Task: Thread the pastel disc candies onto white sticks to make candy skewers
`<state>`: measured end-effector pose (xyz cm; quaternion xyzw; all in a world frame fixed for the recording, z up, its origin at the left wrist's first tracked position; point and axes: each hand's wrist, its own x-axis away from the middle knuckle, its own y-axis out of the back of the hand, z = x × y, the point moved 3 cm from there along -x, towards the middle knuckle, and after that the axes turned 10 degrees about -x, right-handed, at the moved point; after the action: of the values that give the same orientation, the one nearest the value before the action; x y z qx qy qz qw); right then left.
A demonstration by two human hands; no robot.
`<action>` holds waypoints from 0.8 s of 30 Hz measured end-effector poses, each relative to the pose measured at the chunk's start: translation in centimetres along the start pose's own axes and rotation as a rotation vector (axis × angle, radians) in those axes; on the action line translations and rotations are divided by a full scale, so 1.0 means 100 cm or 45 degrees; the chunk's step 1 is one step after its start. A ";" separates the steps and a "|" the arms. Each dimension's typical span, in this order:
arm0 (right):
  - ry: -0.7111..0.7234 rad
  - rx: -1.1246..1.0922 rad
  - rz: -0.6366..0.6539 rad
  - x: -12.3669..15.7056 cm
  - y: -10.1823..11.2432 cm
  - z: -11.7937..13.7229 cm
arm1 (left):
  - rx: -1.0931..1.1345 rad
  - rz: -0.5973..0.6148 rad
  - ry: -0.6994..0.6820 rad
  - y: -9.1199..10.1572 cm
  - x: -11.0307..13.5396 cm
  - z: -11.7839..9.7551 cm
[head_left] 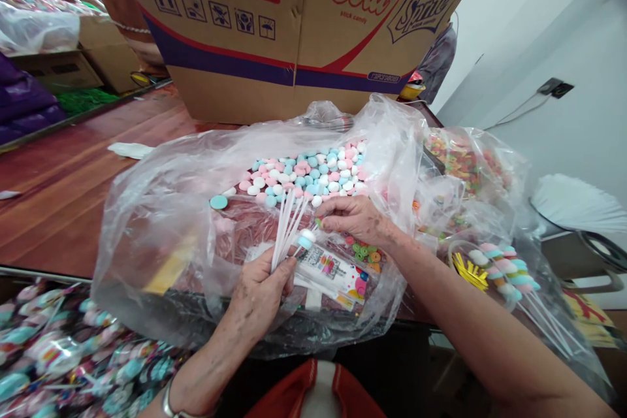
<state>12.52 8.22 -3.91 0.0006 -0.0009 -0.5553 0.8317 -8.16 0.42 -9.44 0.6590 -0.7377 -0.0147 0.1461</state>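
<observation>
My left hand (262, 284) is closed around a bundle of thin white sticks (288, 222) that fan upward. One stick near my thumb carries a blue-and-white candy piece (306, 238). Just right of the sticks, my right hand (353, 217) has its fingers curled and pinched together. A bit of green shows at its fingertips, too small to make out. Behind both hands lie pink, white and blue round candies (304, 173) on clear plastic. Green and orange ring candies (365, 251) sit below my right wrist, beside printed cards (330, 268).
A large carton (294, 32) stands at the back. Finished candy sticks (509, 271) lie on the right with yellow ties (469, 272). A bag of colourful candies (460, 160) is behind them. Many wrapped candy sticks (63, 353) are piled lower left. Another person's arm (127, 10) shows at upper left.
</observation>
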 end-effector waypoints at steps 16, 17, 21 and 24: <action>0.065 1.739 -0.081 -0.036 -0.008 0.004 | 0.219 -0.091 0.031 -0.002 0.000 0.000; 0.080 1.811 -0.051 -0.038 -0.014 0.003 | 0.223 -0.090 0.038 -0.002 0.000 0.000; 0.086 1.805 -0.006 -0.039 -0.016 0.001 | 0.221 -0.079 0.046 -0.002 0.000 0.001; -0.070 1.439 -0.122 -0.037 0.005 0.000 | 0.212 -0.083 0.024 -0.002 0.000 0.001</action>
<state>11.58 11.79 -3.87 0.4313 -0.3197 -0.5055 0.6755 -8.03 0.38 -9.55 0.6926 -0.7131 0.0481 0.0971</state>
